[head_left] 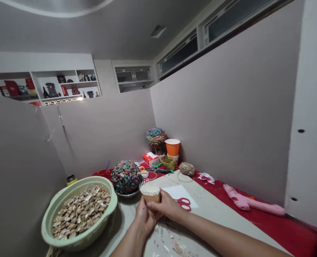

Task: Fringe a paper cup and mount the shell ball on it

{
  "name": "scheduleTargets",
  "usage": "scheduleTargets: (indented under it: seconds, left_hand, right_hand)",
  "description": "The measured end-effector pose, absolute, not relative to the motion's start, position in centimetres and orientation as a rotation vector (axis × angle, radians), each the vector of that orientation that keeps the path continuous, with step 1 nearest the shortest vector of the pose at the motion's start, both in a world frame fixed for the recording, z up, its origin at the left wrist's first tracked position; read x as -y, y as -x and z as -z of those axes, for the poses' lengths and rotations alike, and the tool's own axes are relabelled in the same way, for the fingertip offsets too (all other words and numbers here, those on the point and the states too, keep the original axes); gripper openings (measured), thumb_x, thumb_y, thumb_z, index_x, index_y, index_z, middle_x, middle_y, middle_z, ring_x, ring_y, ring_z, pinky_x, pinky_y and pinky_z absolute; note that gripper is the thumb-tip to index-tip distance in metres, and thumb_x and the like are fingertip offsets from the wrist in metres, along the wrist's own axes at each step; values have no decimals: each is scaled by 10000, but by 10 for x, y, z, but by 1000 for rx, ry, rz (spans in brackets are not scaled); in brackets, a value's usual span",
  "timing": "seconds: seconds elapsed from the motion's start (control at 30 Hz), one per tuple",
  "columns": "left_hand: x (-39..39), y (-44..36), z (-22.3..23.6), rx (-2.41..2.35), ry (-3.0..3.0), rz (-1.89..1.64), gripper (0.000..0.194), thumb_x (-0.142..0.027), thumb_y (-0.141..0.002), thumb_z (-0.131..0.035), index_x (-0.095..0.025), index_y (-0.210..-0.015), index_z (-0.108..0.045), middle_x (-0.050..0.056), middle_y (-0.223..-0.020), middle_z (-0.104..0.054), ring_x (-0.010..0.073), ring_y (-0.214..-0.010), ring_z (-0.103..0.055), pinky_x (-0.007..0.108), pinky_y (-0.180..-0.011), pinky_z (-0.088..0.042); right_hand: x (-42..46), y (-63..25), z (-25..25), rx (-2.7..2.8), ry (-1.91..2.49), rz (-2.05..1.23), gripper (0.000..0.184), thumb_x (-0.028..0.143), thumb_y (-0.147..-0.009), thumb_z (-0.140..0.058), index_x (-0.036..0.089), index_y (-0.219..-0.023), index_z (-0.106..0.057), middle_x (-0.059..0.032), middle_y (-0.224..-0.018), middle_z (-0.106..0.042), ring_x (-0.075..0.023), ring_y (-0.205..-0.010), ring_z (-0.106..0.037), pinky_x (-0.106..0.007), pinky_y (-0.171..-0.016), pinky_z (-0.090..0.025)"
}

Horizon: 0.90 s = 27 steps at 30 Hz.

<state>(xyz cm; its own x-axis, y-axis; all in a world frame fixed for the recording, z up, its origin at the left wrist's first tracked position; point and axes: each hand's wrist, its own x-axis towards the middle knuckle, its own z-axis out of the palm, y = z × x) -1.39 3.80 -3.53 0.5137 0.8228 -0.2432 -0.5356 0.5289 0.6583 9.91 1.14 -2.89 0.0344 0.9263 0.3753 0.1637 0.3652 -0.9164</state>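
Between my two hands is a brown paper cup (151, 196), its white rim cut into a fringe of short strips. My left hand (144, 216) is closed around its lower part from the left and below. From the right, my right hand (166, 203) grips its side, with the thumb across the front. Just beyond my right hand, red-handled scissors (184, 203) lie on a sheet of white paper (177, 192). Behind the cup, a round ball covered in multicoloured shells (125, 176) rests in a metal bowl (129, 195).
A green basin (47, 232) of nutshell-like pieces stands at left. Farther back are pliers (162, 170), an orange cup (172, 147), a twine ball (186, 168) and a second colourful ball (155, 136). A pink glue gun-shaped object (255, 203) lies right. Grey partitions (222, 117) enclose the table.
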Motion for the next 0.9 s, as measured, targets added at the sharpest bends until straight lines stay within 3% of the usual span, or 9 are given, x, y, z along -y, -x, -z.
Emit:
scheduleTargets:
  seconds: [0.17, 0.3, 0.47, 0.53, 0.77, 0.9]
  left_hand:
    - [-40, 12, 36, -613, -636, -849, 349, -449, -986, -529, -132, -1079, -640, 89, -959, -727, 200, -787, -710, 379, -719, -584]
    - [-36, 9, 36, -622, -744, -931, 309, -428, -886, -685, -152, -1017, -637, 84, -850, -739, 188, -703, -722, 310, -667, -577]
    - [-32, 8, 31, -657, -935, -1095, 478, -381, -719, -850, -217, -1108, -626, 68, -1034, -740, 182, -801, -727, 251, -645, -563]
    - [-30, 9, 29, -683, -998, -1149, 481, -390, -719, -850, -234, -1121, -637, 69, -1108, -723, 184, -875, -724, 249, -698, -565]
    - [-16, 17, 29, -710, -1150, -1189, 426, -389, -761, -809, -258, -1149, -691, 100, -1358, -637, 311, -1285, -575, 391, -972, -527]
    - [-10, 19, 30, -717, -1175, -1237, 528, -425, -783, -781, -313, -1275, -623, 64, -1522, -516, 304, -1438, -417, 432, -1113, -422]
  right_hand:
    - [-19, -118, 29, 1237, 1018, -754, 582, 499, -704, -727, 146, -1148, -597, -156, -1160, -702, -341, -1089, -652, -482, -971, -504]
    - [-24, -129, 26, 1163, 999, -737, 600, 502, -672, -783, 153, -1129, -611, -133, -1136, -712, -325, -1070, -658, -463, -957, -517]
    - [-25, -130, 27, 1154, 960, -780, 577, 452, -637, -831, 161, -1090, -624, -113, -1063, -734, -310, -1012, -675, -450, -903, -541]
    - [-25, -130, 26, 1167, 937, -792, 565, 443, -649, -824, 162, -1094, -618, -116, -1064, -735, -305, -1002, -679, -446, -888, -548]
    - [-22, -133, 20, 1232, 902, -790, 507, 403, -707, -770, 164, -1123, -607, -119, -1125, -719, -286, -1049, -675, -418, -939, -526]
    - [-20, -130, 21, 1289, 974, -787, 516, 344, -718, -752, 176, -1173, -578, -109, -1149, -718, -267, -1054, -679, -390, -937, -527]
